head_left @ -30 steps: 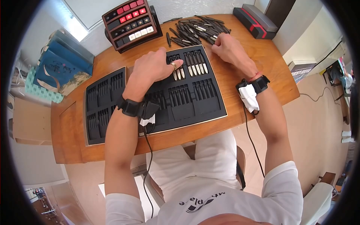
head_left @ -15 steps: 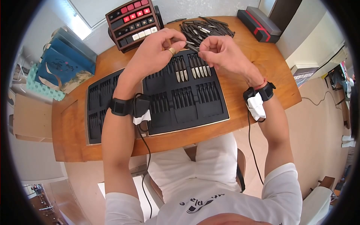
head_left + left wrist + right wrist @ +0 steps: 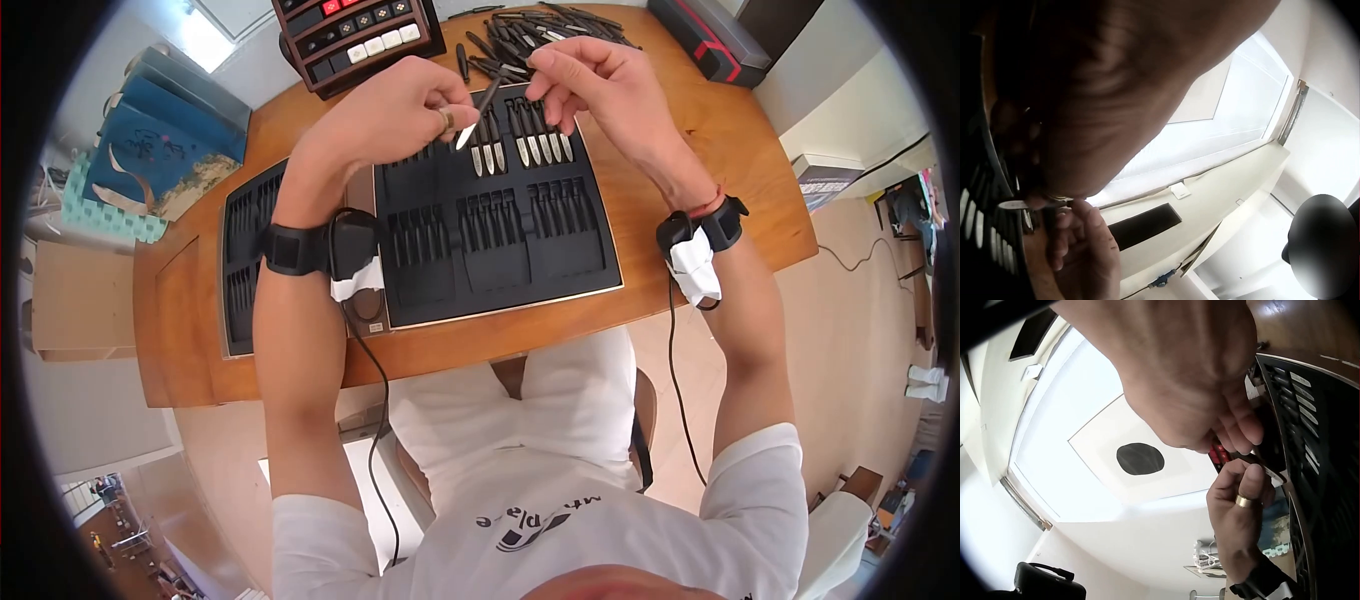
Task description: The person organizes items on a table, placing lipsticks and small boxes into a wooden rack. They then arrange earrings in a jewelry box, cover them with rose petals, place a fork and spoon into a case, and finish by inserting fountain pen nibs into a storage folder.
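Slim tool (image 3: pixel 489 97) tilts above wooden table (image 3: pixel 690 175); blue bag (image 3: pixel 160 148) nearby.

Dark pieces (image 3: pixel 520 36) heaped beyond black tray (image 3: pixel 420 290) on wooden table (image 3: pixel 690 180); blue bag (image 3: pixel 150 135) at left.

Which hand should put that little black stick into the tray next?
Probably the left hand: it pinches the stick close to the tray, while the right hand seems empty.
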Motion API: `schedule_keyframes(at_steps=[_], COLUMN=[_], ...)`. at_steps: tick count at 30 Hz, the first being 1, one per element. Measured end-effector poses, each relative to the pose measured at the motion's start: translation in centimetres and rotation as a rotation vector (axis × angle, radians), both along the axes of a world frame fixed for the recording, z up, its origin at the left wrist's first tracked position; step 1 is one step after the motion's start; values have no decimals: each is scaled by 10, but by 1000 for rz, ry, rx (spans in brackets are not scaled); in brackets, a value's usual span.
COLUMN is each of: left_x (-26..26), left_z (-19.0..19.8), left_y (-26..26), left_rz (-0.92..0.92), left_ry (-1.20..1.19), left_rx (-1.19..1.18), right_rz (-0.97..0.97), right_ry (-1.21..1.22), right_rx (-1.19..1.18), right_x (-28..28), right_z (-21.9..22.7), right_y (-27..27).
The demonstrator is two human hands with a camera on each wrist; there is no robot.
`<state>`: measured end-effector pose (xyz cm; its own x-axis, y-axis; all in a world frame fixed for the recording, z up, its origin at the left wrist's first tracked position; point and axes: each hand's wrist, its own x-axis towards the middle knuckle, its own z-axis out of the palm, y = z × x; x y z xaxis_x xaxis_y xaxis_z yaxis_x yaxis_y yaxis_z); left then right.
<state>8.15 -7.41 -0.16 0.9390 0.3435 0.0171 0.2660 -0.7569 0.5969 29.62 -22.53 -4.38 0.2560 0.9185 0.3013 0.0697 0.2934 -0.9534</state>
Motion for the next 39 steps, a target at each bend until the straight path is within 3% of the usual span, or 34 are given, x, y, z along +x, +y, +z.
schedule_keyframes(at_steps=[8, 14, 27, 29, 32, 36, 38, 39], left_x=[0, 4, 7, 6, 6, 2, 0, -1], left_z=[-2, -4, -25, -32, -38, -36, -37, -37], left_y=[1, -2, 5, 10, 13, 13, 15, 17], left_rz=[205, 271, 352, 320, 311, 299, 351, 348], left_ry=[256, 394, 248, 250, 212, 210, 152, 151], left_rx=[-254, -213, -86, 117, 192, 178, -47, -46], right_rz=[-87, -94, -117, -116, -139, -251, -318, -356], right_ry=[-165, -197, -220, -222, -224, -221, -241, -296], right_rx=[-43, -68, -86, -81, -71, -61, -76, -65], right_x=[5, 4, 0, 0, 4, 22, 29, 31], right_z=[-11, -10, -8, -9, -11, -22, -24, -24], right_y=[3, 2, 1, 1, 3, 10, 12, 13])
